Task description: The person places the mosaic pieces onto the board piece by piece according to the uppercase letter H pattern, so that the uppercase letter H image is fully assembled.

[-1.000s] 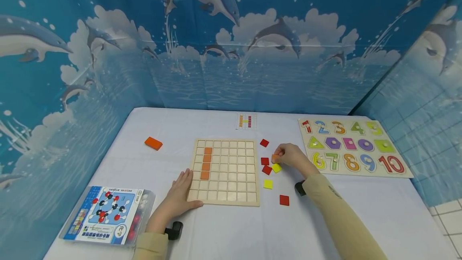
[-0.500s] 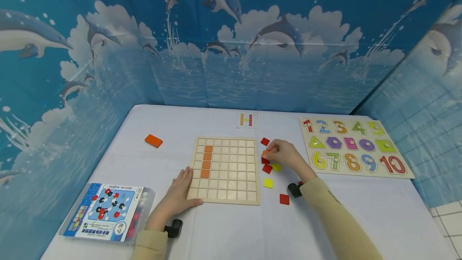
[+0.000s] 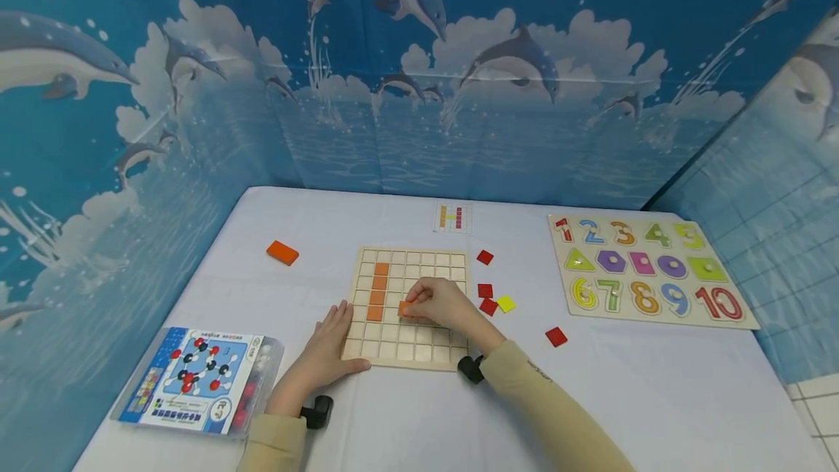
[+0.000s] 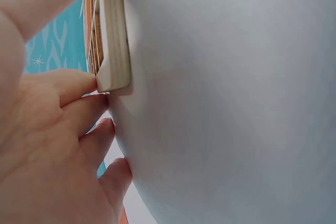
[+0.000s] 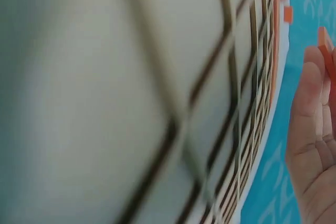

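Observation:
My right hand (image 3: 440,306) pinches a small orange square tile (image 3: 403,309) between thumb and fingertips, over the middle of a wooden grid board (image 3: 413,365). In the right wrist view this tile (image 5: 324,43) shows at the fingertips, with the board's grid lines beside it. A column of orange tiles (image 3: 377,291) lies in the board's left part. My left hand (image 3: 321,348) rests at the board's lower left edge, fingers extended and thumb along the near corner. The left wrist view shows its fingertips touching the board's corner (image 4: 116,51).
Right of the board lie several red tiles (image 3: 485,290) and a yellow tile (image 3: 505,304). A small pattern card (image 3: 464,228) lies behind it. An orange block (image 3: 282,253) is at back left, a plastic kit box (image 3: 197,384) at front left, a number puzzle board (image 3: 629,290) at right.
My right hand has carried the orange tile left from the loose tiles to over the board. Its arm now covers the near tiles and uncovers a red one. The left hand stays put.

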{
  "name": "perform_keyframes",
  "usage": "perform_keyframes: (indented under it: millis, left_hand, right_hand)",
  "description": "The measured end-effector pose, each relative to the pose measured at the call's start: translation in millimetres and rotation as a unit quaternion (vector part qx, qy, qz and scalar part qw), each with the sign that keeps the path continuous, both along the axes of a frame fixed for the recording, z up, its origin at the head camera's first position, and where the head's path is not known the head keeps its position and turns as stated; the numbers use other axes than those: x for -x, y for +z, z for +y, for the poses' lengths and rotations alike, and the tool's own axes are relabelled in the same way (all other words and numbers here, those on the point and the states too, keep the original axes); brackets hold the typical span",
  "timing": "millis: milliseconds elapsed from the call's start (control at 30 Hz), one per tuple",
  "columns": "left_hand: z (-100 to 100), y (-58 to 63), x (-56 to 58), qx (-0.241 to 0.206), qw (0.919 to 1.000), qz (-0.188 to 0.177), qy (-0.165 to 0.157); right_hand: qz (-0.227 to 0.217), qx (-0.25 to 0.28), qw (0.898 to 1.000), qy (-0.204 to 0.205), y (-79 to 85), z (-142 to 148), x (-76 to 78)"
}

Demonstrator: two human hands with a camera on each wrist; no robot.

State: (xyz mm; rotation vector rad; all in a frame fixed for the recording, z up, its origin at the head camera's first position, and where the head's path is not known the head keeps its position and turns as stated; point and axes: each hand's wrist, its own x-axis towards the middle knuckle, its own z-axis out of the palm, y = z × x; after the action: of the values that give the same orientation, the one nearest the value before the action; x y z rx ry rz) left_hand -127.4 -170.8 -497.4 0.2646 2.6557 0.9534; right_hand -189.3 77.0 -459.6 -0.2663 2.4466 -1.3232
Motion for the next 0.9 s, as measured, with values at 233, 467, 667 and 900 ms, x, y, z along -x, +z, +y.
perform_keyframes:
  millis: [233, 467, 667, 900]
  left_hand:
    - [0, 1.6, 1.4, -0.002, 1.0000, 0.004, -0.007]
    - [0, 2.1, 2.0, 0.007, 0.9999, 0.009, -0.010]
    - [-1, 1.9, 2.4, 0.008, 0.9999, 0.004, -0.008]
    - [-1, 3.3, 0.8, 0.003, 0.9999, 0.010, -0.009]
  right_hand:
    - [-0.001, -0.006, 1.000, 0.020, -5.4, -33, -6.7]
    - [0.007, -0.011, 1.000, 0.026, -12.3, -52, -10.5]
    - [0.012, -0.031, 0.999, 0.043, -17.1, -60, -10.9]
    - [0.033, -0.063, 0.996, 0.051, -16.0, -65, -12.8]
